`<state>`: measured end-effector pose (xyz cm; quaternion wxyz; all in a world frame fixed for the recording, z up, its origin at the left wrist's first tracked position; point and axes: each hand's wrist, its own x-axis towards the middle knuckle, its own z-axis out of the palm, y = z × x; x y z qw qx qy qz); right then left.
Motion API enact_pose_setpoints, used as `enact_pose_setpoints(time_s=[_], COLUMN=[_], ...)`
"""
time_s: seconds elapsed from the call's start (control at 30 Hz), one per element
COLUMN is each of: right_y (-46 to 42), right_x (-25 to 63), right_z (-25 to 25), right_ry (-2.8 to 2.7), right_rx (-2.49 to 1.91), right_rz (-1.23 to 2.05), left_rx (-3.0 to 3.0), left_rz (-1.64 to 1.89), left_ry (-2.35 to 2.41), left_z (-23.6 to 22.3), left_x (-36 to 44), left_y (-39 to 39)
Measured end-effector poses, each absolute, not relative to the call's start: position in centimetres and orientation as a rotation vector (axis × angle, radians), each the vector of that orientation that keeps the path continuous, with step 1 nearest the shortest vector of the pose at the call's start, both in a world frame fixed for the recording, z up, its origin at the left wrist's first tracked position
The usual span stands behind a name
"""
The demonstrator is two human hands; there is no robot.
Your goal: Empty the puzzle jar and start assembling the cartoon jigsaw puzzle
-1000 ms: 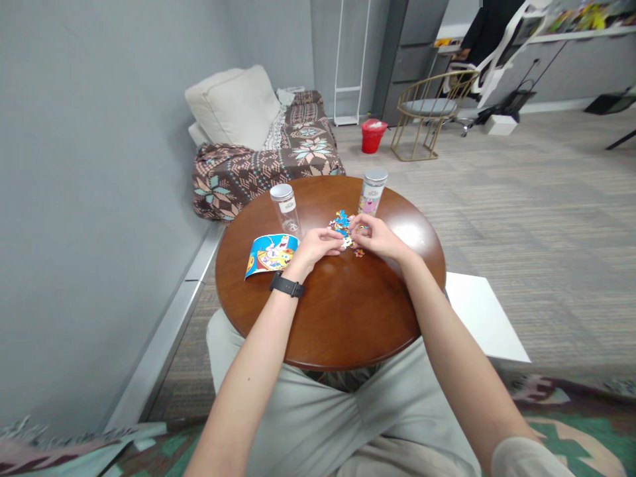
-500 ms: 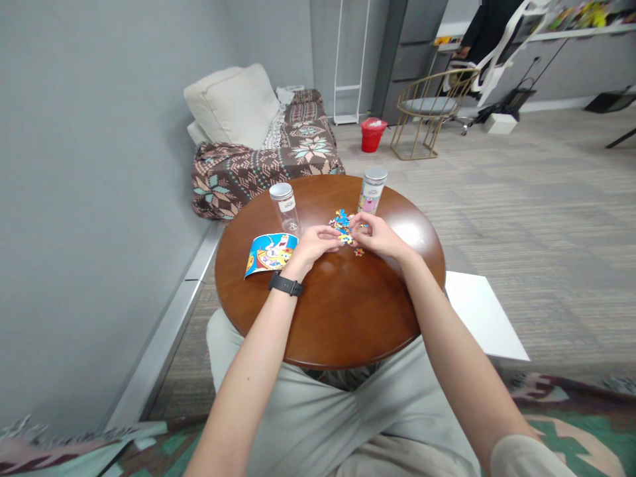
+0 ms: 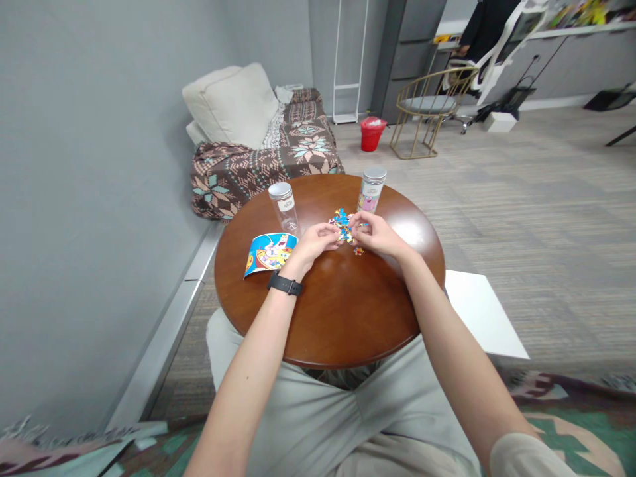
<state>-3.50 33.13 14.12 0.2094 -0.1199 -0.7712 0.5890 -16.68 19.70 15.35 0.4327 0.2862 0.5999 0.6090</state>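
Several small jigsaw puzzle pieces (image 3: 342, 216), mostly blue with some yellow, lie heaped on the round brown table (image 3: 338, 305). My left hand (image 3: 316, 241), with a black watch on its wrist, is at the heap's left edge. Its thumb and fingers are pinched on a puzzle piece partly hidden by the fingertips. On the heap's right side, my right hand (image 3: 374, 234) has its fingers curled together; what they hold is hidden. One loose reddish piece (image 3: 358, 252) lies just below it. A curved cartoon picture sheet (image 3: 271, 254) rests left of my left hand.
A clear jar (image 3: 285, 207) with a silver lid stands behind the sheet. Another lidded jar (image 3: 371, 191) with a cartoon label stands behind my right hand. Beyond are a covered sofa (image 3: 268, 162), a red bin (image 3: 371, 134), a wire chair (image 3: 430, 106) and a seated person (image 3: 489, 30).
My left fingers have drawn closer together. The yellowish piece between my hands has moved toward my left fingertips, and blue pieces now show there. My right hand is nearly still.
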Motion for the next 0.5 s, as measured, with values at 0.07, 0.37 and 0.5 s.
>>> enact_pose_setpoints(time_s=[0.07,0.37,0.5], right_y=[33.17,33.22,33.14], right_x=[-3.48,-3.51,-3.51], right_z=[14.15,14.22,14.23], right_ry=[-2.147,-2.143,-2.141], right_rx=[-0.33,-0.288,-0.29], right_rz=[1.628,1.589,1.582], left_rx=[0.723,0.668,0.66], left_rz=[1.523,1.521,1.509], left_ry=[1.503,1.452,1.48], left_z=[15.21,15.32,15.4], left_x=[-16.82,-16.82,-16.72], left_y=[19.69,19.48,19.44])
